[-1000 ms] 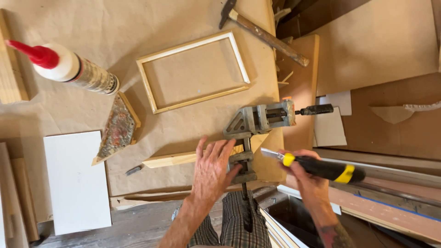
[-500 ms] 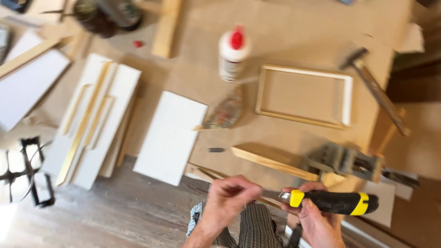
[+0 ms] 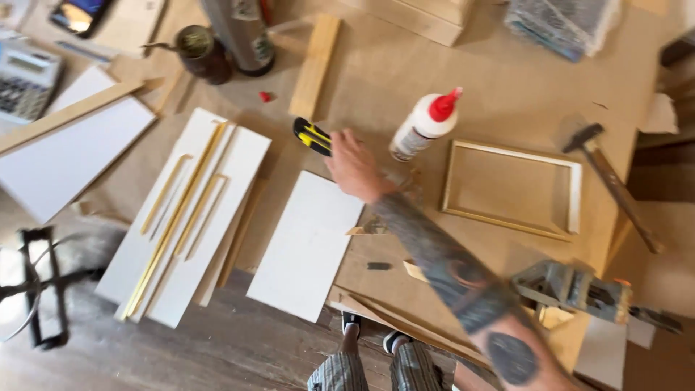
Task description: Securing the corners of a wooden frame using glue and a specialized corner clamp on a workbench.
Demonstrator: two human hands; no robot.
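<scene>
right hand (image 3: 352, 169) grip closed around yellow-black screwdriver (image 3: 313, 136)

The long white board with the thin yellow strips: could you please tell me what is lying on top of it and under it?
Several thin yellow strips lie lengthwise on the white board. Beneath it, more boards' edges peek out at its right side; the rest is covered.

I count one glue bottle (image 3: 423, 124), one hammer (image 3: 612, 181), one frame (image 3: 512, 190), one vise (image 3: 579, 289), one calculator (image 3: 25, 76), three white panels (image 3: 308, 242), one hand (image 3: 355, 170).
</scene>
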